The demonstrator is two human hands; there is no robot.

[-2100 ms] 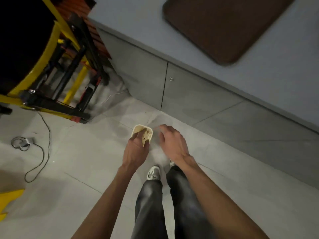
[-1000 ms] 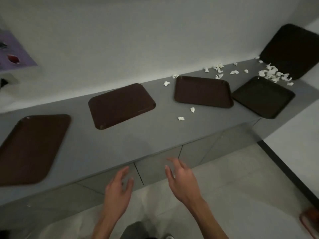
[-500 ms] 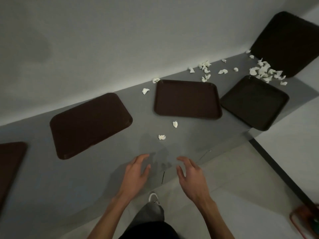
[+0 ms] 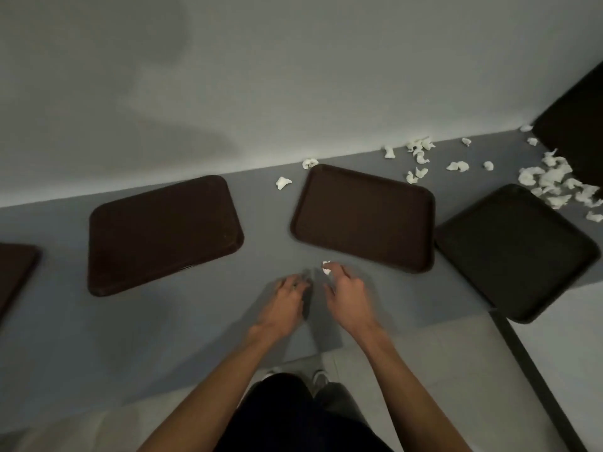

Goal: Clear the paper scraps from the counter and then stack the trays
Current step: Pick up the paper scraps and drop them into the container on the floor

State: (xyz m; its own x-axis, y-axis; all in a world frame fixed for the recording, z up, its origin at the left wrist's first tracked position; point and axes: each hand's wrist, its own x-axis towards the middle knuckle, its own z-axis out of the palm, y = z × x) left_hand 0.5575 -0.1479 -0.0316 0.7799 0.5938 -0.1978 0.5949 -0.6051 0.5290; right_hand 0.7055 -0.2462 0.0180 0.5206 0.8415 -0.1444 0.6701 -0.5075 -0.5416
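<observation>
The brown trays are showing as matt, hard plastic with smooth rims. The grey counter is looking smooth and matt. The white paper scraps are lying crumpled and dull.

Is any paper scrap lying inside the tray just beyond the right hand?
No, the tray is bare inside; the paper scraps lie on the counter beside and behind it.
</observation>
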